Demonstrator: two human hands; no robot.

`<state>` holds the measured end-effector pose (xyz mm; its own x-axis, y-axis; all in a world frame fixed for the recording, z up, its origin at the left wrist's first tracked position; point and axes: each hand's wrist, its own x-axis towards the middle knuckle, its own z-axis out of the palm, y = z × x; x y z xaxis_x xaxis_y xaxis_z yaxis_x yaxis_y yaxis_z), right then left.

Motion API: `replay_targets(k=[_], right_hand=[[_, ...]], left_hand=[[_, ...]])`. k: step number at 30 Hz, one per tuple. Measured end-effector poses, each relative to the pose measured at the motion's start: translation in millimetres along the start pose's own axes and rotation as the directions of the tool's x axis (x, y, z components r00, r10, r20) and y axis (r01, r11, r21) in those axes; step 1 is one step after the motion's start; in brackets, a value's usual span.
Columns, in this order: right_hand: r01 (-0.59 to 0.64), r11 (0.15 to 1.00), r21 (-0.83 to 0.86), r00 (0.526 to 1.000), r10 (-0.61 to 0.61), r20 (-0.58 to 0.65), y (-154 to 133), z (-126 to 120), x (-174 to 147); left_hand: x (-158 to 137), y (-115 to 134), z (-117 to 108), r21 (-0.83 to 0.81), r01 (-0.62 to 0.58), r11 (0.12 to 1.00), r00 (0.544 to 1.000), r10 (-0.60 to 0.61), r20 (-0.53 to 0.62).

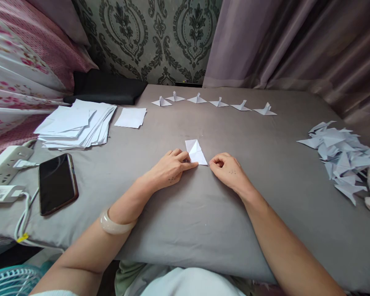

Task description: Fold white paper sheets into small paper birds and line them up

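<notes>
A small white folded paper [196,153] with crease lines lies on the grey cloth in front of me. My left hand [172,165] is at its left side, index finger stretched along the bottom edge and the other fingers curled against the paper. Part of the left edge is hidden under those fingers. Just right of the paper's lower corner rests my right hand [230,170], its thumb and fingers curled together. I see nothing between them, and a narrow gap separates them from the corner.
Several folded paper birds [197,98] stand in a row at the back. A heap of folded paper birds [342,154] lies at right. On the left are a paper stack [77,123], a smaller paper pile [130,118], a phone [58,183] and a power strip [6,164] with cables.
</notes>
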<state>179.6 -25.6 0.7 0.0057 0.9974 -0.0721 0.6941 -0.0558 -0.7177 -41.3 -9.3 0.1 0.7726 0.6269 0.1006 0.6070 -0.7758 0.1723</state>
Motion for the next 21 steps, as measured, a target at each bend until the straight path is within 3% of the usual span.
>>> replay_targets(k=[5, 8, 12, 17, 19, 21], right_hand=[[-0.008, 1.000, -0.022, 0.999, 0.007, -0.049, -2, 4, 2], [0.030, 0.998, -0.061, 0.995, -0.036, -0.090, -4, 10, 0], [0.033, 0.992, -0.123, 0.993, -0.046, -0.105, -7, 16, -3], [0.140, 0.990, 0.009, 0.984, -0.139, -0.110, -5, 20, -1], [0.220, 0.972, 0.078, 0.968, -0.208, -0.141, -4, 21, 1], [0.312, 0.947, 0.076, 0.938, -0.295, -0.185, -4, 21, 2]], left_hand=[[8, 1, 6, 0.023, -0.002, 1.000, 1.000, 0.003, -0.021], [10, 2, 8, -0.012, -0.008, 1.000, 0.995, 0.007, -0.098], [10, 1, 12, -0.123, 0.068, 0.990, 0.971, -0.094, -0.221], [11, 1, 13, -0.185, 0.107, 0.977, 0.956, -0.152, -0.250], [11, 1, 12, -0.205, 0.153, 0.967, 0.916, -0.216, -0.338], [10, 1, 9, -0.192, 0.237, 0.952, 0.826, -0.302, -0.477]])
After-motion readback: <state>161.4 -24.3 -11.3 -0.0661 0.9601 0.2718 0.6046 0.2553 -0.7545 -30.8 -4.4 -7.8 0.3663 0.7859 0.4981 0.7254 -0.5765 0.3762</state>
